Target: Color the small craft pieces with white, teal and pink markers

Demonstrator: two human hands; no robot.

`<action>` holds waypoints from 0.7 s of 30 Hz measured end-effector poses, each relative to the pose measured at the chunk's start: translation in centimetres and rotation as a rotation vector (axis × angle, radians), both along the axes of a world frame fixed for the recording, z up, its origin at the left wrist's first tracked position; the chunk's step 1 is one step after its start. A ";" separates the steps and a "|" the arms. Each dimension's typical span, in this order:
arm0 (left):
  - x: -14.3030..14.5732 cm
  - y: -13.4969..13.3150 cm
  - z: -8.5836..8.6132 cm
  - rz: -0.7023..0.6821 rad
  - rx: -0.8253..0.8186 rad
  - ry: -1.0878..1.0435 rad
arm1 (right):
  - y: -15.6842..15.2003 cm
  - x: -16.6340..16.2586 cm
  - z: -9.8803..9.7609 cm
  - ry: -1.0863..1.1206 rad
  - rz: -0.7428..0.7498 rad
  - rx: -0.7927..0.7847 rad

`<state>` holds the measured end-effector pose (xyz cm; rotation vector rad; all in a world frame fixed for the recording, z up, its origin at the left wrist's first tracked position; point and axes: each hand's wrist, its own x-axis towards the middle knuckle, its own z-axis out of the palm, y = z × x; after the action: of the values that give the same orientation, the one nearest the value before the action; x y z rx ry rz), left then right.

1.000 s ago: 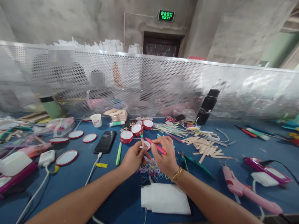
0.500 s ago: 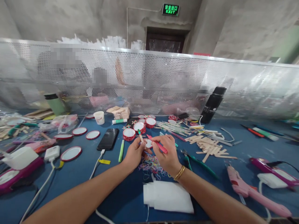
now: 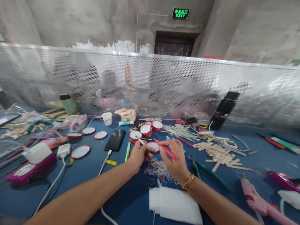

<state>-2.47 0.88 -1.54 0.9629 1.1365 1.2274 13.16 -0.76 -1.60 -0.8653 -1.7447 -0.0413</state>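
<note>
My left hand [image 3: 137, 153] pinches a small wooden craft stick [image 3: 141, 141] with a green-coloured end, which points up and to the left. In my right hand [image 3: 175, 155] is a pink-red marker pen [image 3: 168, 150], held like a pencil with its tip towards the stick but apart from it. A white round lid with a red rim [image 3: 153, 147] lies just beyond the fingers, between the hands. Beneath them is a heap of colourful small rubber bands [image 3: 157, 169]. A folded white cloth [image 3: 174, 203] lies nearer to me.
A phone [image 3: 114, 140] and a green pen [image 3: 127, 151] lie left of my hands. Stacked red-rimmed lids [image 3: 135, 136] stand beyond. To the right are loose wooden sticks [image 3: 222, 153], green-handled pliers [image 3: 211, 173] and a pink glue gun [image 3: 257, 200]. A perforated metal screen [image 3: 161, 84] runs behind.
The view has swung slightly left, so the scene sits further right. The stick now leans more to the left, and the gap between it and the marker tip is wider. Both grips remain.
</note>
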 end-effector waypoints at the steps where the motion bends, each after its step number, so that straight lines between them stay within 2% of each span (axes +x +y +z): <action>1: 0.0 0.0 0.0 0.005 -0.002 -0.003 | 0.0 0.0 0.0 -0.001 -0.002 0.002; 4: 0.0 0.0 -0.2 -0.039 0.045 0.005 | 0.1 0.1 -0.1 -0.014 -0.002 -0.001; 10: 0.6 -0.3 -1.2 -0.215 0.291 0.017 | -0.1 0.1 0.2 -0.023 -0.015 0.033; 13: 0.6 -0.3 -1.8 -0.255 0.376 0.064 | -0.4 0.1 0.5 -0.007 -0.025 0.061; 21: 0.4 -0.2 -2.9 -0.319 0.368 0.155 | -0.4 0.4 0.4 -0.010 -0.025 0.071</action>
<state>-2.08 0.71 -4.41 1.4780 0.8435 1.1320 13.57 -1.15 -1.22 -0.8365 -1.7313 -0.1241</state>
